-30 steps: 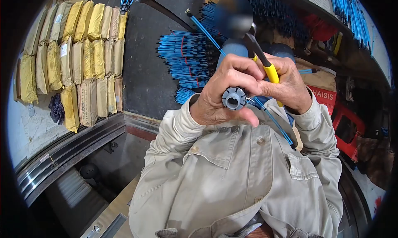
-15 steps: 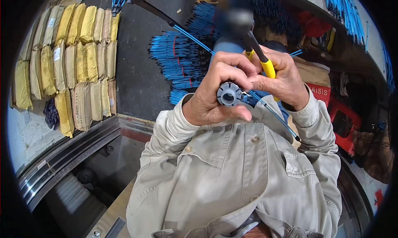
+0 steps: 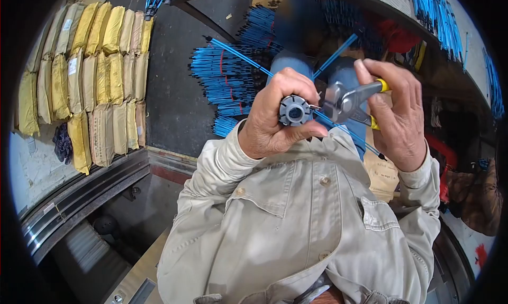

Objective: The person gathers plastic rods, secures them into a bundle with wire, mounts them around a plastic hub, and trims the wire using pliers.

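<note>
My left hand [image 3: 278, 111] is closed around a grey slotted round hub [image 3: 295, 111], its open end facing me. Blue rods [image 3: 338, 52] with black tips stick out around this hand, one running down to the right. A thin wire end [image 3: 315, 107] shows at the hub's right side. My right hand [image 3: 397, 105] grips yellow-handled pliers [image 3: 355, 100], fingers on one handle and thumb near the other. The plier jaws, blurred by motion, point left toward the wire; whether they touch it I cannot tell.
Large bundles of blue rods [image 3: 225, 76] lie on the dark floor beyond my hands. More rods hang from a shelf [image 3: 439, 23] at upper right. Yellow wrapped packages [image 3: 100, 74] are stacked at left. A brown paper bag [image 3: 383, 174] lies below my right hand.
My right hand has drawn away from my left, and the pliers have swung round from pointing upward to pointing left at the hub. The rods around the hub have shifted.
</note>
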Action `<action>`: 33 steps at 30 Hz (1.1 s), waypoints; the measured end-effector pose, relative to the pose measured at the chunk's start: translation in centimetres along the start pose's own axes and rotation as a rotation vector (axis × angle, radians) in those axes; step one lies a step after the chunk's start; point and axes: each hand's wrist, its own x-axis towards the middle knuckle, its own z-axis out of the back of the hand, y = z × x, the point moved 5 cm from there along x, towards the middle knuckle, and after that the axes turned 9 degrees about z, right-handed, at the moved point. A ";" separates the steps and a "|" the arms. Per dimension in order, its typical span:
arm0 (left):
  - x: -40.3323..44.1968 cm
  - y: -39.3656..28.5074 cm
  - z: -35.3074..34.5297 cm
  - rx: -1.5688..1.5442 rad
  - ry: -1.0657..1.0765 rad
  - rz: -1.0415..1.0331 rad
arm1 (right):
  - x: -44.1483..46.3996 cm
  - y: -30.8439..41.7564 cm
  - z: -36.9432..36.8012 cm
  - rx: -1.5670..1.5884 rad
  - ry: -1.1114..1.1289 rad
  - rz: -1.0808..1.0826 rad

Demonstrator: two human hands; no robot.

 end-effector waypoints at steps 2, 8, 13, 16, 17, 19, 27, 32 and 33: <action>0.1 0.0 -0.2 -0.007 -0.012 -0.011 | -0.2 0.1 0.2 -0.094 -0.018 0.008; -0.1 -0.5 -0.7 0.102 -0.003 -0.023 | -0.3 0.8 0.1 -0.286 -0.121 0.051; -0.2 -0.4 -0.5 0.147 -0.024 -0.023 | -0.4 0.9 0.0 -0.318 -0.116 0.064; -0.1 -0.4 -0.5 0.140 -0.024 -0.012 | -1.3 0.6 -0.4 -0.154 -0.051 0.043; -0.1 -0.4 -0.5 0.135 -0.021 -0.005 | -1.3 0.4 -0.3 -0.153 -0.051 0.043; 0.0 -0.4 -0.6 0.130 -0.018 -0.004 | -1.1 0.3 0.2 -0.107 -0.042 0.135; -0.4 -0.1 -0.4 0.086 0.000 0.023 | -1.1 0.1 0.9 0.072 -0.014 0.252; -0.3 -0.1 -0.8 0.041 0.046 0.046 | -1.1 -1.5 1.8 0.540 0.301 0.181; -0.4 -0.1 -1.0 0.032 0.064 0.058 | -0.6 -2.2 2.3 0.543 0.298 0.164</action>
